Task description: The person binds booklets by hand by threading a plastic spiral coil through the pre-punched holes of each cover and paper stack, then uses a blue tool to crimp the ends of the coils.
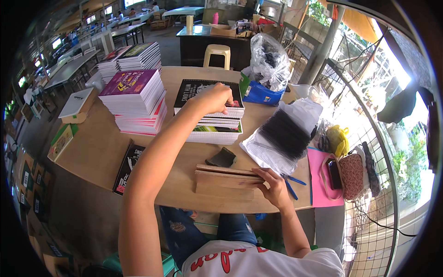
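My left hand [215, 99] reaches over a stack of books, its fingers bent and apart on the black cover of the top book [191, 90]. Black coil binding or a row of punched holes runs along that book's far edge. Below it, white page blocks [212, 137] are piled. My right hand [273, 185] grips the right end of a wooden block [221, 179] with a groove along it, near the table's front edge. Just behind the block lies a small dark, angular piece [222, 158]. Blue-handled pliers [290, 187] rest beside my right hand.
A bundle of black plastic coils [286, 135] lies on white wrapping at the right. Taller book stacks [134, 99] stand at the left, with a black book [129, 164] nearby. A pink sheet [323, 177], a woven pouch [355, 175] and a plastic bag [270, 62] occupy the right side.
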A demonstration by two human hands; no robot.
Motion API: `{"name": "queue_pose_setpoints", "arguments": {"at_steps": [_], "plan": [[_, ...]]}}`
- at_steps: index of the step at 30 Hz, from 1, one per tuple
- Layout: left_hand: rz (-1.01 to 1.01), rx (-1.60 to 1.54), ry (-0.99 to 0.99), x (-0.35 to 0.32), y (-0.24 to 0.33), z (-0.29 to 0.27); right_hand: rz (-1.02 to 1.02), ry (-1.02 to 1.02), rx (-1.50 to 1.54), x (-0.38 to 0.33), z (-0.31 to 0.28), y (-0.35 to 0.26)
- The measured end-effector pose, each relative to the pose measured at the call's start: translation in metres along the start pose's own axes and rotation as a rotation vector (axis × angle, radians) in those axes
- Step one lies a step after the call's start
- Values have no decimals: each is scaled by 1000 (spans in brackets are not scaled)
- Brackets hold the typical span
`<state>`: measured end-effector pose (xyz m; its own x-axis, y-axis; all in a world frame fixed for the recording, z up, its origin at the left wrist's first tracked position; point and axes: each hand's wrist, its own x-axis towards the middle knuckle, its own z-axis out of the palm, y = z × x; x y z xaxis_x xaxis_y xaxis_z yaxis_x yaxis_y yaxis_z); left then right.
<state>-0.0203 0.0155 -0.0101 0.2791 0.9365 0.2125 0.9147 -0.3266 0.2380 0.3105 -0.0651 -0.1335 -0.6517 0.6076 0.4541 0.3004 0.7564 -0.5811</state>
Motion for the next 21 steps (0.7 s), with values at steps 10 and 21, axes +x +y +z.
{"name": "queue_pose_setpoints", "arguments": {"at_steps": [10, 21], "plan": [[-40, -15, 14, 0, 5, -4, 42, -53, -4, 0, -7, -3], [-59, -19, -7, 9, -9, 6, 9, -73, 12, 2, -13, -4]]}}
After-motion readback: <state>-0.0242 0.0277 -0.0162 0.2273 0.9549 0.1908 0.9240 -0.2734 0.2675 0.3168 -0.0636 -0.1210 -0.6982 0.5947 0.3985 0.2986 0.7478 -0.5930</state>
